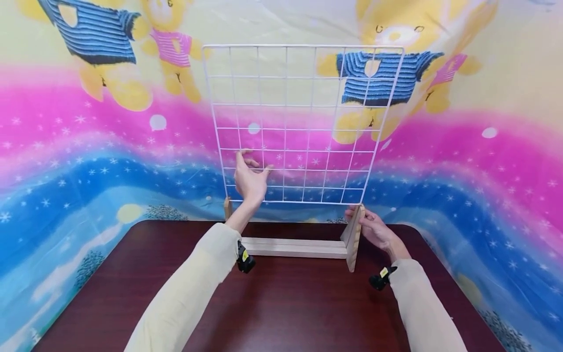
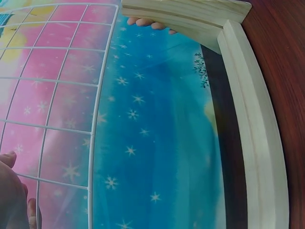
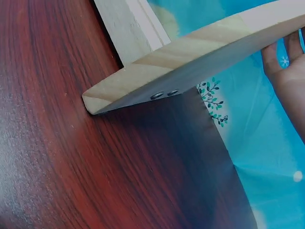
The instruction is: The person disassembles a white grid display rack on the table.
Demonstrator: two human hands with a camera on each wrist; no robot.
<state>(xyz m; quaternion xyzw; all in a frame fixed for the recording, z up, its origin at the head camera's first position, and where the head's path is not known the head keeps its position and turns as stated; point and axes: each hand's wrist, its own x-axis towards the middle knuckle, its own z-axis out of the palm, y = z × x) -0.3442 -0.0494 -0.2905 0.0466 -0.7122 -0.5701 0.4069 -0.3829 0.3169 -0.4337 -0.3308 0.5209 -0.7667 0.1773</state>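
Note:
A white wire grid panel (image 1: 286, 129) stands upright, its lower edge level with the tops of a wooden stand. My left hand (image 1: 251, 183) grips the panel near its lower left part, with fingers and thumb among the wires. In the left wrist view, part of this hand (image 2: 12, 200) shows at the bottom left corner. The wooden stand (image 1: 294, 248) has two side pieces joined by a long grooved bar. My right hand (image 1: 377, 231) holds the right side piece (image 1: 354, 239) near its top. Its fingertips (image 2: 143, 22) show at the inner face of that piece.
The stand rests on a dark red-brown wooden table (image 1: 281, 303) near its back edge. Behind the table hangs a printed cloth (image 1: 101, 171) with bears and snowflakes. Two screw holes (image 3: 164, 94) show on the outer face of the right side piece.

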